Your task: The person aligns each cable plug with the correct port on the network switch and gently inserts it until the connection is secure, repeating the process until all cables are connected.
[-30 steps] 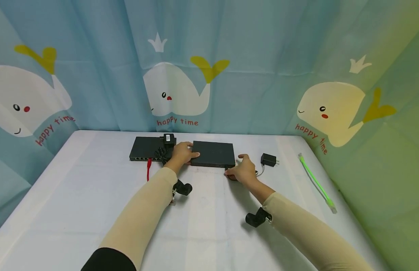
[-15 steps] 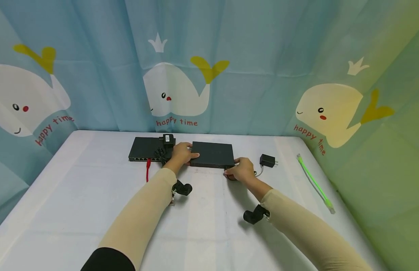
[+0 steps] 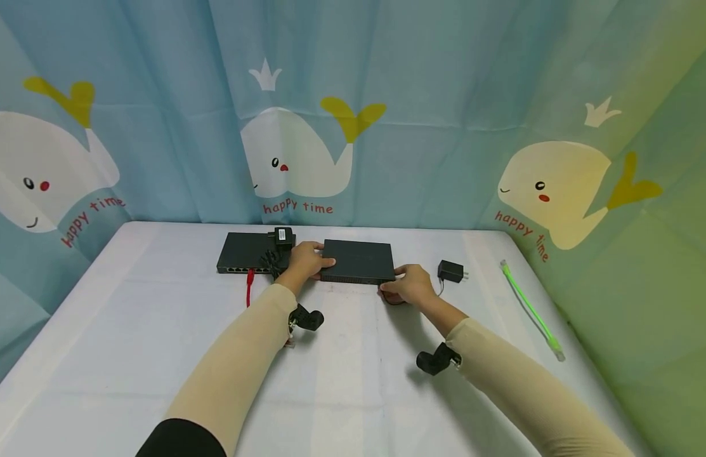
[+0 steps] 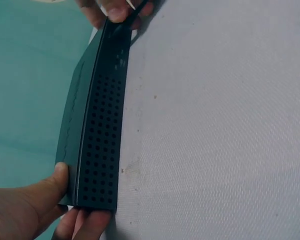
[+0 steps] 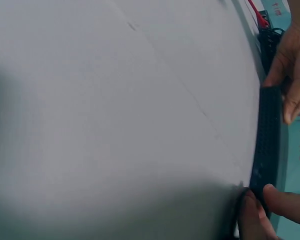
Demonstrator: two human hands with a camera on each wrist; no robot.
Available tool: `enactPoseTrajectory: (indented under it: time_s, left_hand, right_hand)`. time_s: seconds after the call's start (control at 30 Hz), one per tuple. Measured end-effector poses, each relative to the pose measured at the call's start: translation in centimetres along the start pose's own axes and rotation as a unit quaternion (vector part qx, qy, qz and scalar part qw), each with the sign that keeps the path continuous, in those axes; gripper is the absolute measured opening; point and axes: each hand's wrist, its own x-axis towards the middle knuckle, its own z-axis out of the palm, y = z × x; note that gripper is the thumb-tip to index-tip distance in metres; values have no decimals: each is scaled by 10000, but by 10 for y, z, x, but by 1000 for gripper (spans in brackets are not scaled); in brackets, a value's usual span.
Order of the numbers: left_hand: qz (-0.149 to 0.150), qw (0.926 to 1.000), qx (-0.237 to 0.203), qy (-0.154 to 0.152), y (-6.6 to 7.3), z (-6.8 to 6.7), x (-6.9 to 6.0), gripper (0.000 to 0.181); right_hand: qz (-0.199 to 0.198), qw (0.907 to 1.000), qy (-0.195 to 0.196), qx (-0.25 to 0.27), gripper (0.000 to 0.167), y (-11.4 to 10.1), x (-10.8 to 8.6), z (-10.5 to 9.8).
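Observation:
A black network switch [image 3: 357, 261] with a perforated side lies near the back middle of the table. My left hand [image 3: 306, 259] grips its left end, thumb on top and fingers beneath, as the left wrist view shows. At the front right corner my right hand [image 3: 411, 284] pinches a black power cable [image 4: 138, 9] close against the switch's perforated side. My right thumb touches the switch's edge in the right wrist view; the cable's plug is hidden by the fingers. The cable's black power adapter [image 3: 450, 271] lies to the right of that hand.
Left of my left hand lies a second black switch [image 3: 238, 249], with a red network cable [image 3: 249, 287] at its front ports and another adapter [image 3: 283, 236] with bundled cord on top. A green network cable [image 3: 529, 309] lies at the right. A curtain [image 3: 432, 158] hangs behind the table.
My right index finger has come down and in toward the switch's right edge. The hand has since shifted slightly right. My left hand keeps its grip, and the switch stays nearly in place.

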Motion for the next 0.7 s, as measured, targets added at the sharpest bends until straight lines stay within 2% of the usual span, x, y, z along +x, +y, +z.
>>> enactPoseTrajectory:
  time_s: [0.13,0.2,0.37,0.43,0.57,0.7]
  left_hand:
    - [43,10000,56,27,0,0,-1,59]
    - [66,9999,120,50,1,1,-1,58]
    - [26,9997,227,89,4,1,-1,53]
    - [-12,9998,204,80,5,2,-1,52]
    - [-63,9998,158,67,6,1,-1,52]
    - [-97,9997,183,94,7,1,-4,53]
  right_hand:
    - [-261,9995,66,-163,41,-1,2,-8]
    - [-376,9978,245,-488,37,-1,4,-11]
    - [-482,9902,516,-1204,42,1,14,-11]
    - [-403,9923,492,-1067,43,1,19,-9]
    - [-63,9982,438,-401,41,0,25,-8]
    - [248,9985,485,14,38,-4,28,-7]
